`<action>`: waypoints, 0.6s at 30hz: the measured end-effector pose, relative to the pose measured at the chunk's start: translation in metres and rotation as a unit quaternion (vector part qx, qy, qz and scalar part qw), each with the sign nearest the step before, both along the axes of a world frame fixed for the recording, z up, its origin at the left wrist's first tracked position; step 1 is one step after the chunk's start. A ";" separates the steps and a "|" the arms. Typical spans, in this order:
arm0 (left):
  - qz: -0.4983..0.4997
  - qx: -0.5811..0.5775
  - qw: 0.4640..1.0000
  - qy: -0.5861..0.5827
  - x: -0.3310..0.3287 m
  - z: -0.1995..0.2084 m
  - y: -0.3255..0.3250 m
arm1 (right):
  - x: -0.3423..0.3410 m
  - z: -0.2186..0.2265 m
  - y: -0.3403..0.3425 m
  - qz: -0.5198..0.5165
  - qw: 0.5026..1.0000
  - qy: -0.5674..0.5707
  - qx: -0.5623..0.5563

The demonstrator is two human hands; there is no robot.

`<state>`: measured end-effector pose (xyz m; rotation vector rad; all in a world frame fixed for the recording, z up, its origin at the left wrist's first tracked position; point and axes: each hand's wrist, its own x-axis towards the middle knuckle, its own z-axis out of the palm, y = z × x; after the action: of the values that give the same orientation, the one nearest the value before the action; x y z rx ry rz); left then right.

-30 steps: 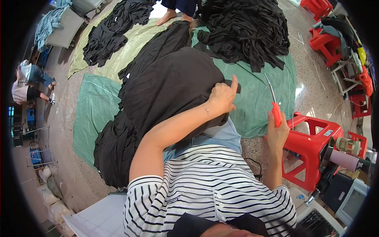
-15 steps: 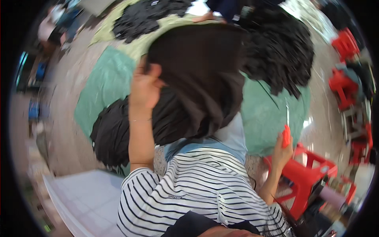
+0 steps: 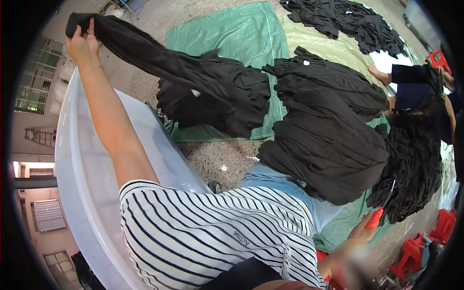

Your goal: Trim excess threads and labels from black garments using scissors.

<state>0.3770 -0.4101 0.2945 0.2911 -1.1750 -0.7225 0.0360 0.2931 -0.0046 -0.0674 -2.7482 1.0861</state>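
My left hand (image 3: 84,47) reaches out to the far left, its fingers pinching the end of a black garment (image 3: 145,54). The cloth stretches from there, lifted, down to a heap of black garments (image 3: 246,96) on a green sheet. A small white tag shows on it. At the lower right, my right hand (image 3: 358,233) is closed round a red-handled tool (image 3: 373,218). Its slim metal shaft points up; I cannot tell its exact kind. Across my lap lies a large bundle of black cloth (image 3: 328,140).
On my left stands a white, curved-edged tub or bin (image 3: 84,159). More black garments (image 3: 411,164) are heaped at the right, beside another person's bare foot (image 3: 380,76) and dark clothing. Several red stools (image 3: 408,256) stand at the lower right. Green sheeting (image 3: 227,31) covers part of the floor.
My view has turned left. My left hand has swung out from above my lap to the far left, drawing the black garment with it. The red-handled tool stays in my right hand.
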 end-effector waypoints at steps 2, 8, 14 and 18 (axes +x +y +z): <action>0.016 -0.010 1.000 -0.010 -0.008 0.001 -0.005 | -0.005 -0.002 -0.003 0.020 1.000 0.017 -0.013; 0.044 0.079 0.985 -0.144 -0.077 -0.104 -0.010 | 0.005 -0.005 -0.005 -0.002 0.998 0.011 -0.056; -0.097 0.262 0.819 -0.500 -0.129 -0.300 0.049 | -0.002 -0.002 -0.021 -0.034 0.999 -0.030 -0.006; -0.172 0.129 0.811 -0.544 -0.202 -0.364 0.150 | -0.002 -0.008 -0.009 -0.053 0.998 -0.033 0.010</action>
<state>0.1751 -0.2603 -0.0697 0.8019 -2.2669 -1.0809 0.0344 0.2842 -0.0123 -0.2475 -2.7764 1.0464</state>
